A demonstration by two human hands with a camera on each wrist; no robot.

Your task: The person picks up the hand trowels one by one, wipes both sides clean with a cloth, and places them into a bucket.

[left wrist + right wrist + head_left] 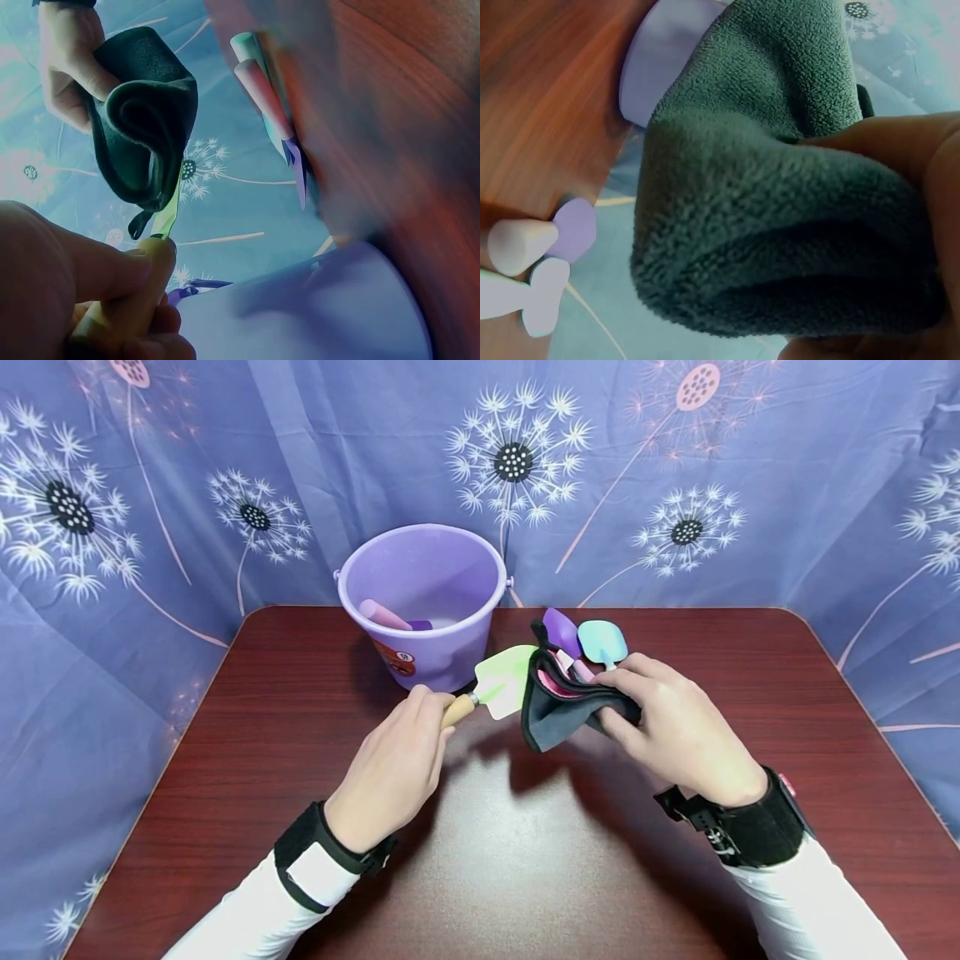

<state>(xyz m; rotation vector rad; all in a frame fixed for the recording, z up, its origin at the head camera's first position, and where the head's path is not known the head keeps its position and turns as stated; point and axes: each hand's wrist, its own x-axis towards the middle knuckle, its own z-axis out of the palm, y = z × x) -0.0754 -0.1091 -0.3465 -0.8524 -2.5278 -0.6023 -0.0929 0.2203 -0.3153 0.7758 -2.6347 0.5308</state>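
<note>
My left hand (397, 756) grips the wooden handle of a small trowel (504, 681) with a light green blade. In the left wrist view, thumb and fingers wrap the handle. My right hand (667, 727) pinches a folded dark grey cloth (562, 718) with black edging and a pink inner side. The cloth is bunched, its folds facing the trowel, and its left edge overlaps the blade tip in the head view. In the right wrist view the fuzzy cloth (780, 187) fills most of the picture and hides the trowel.
A purple bucket (457, 652) stands at the back left of the table, with a pink-handled tool (384, 615) inside. Behind the cloth lie a purple shovel (560, 631) with a pink handle and a light blue shovel (602, 641). A flowered curtain (375, 435) hangs behind the table.
</note>
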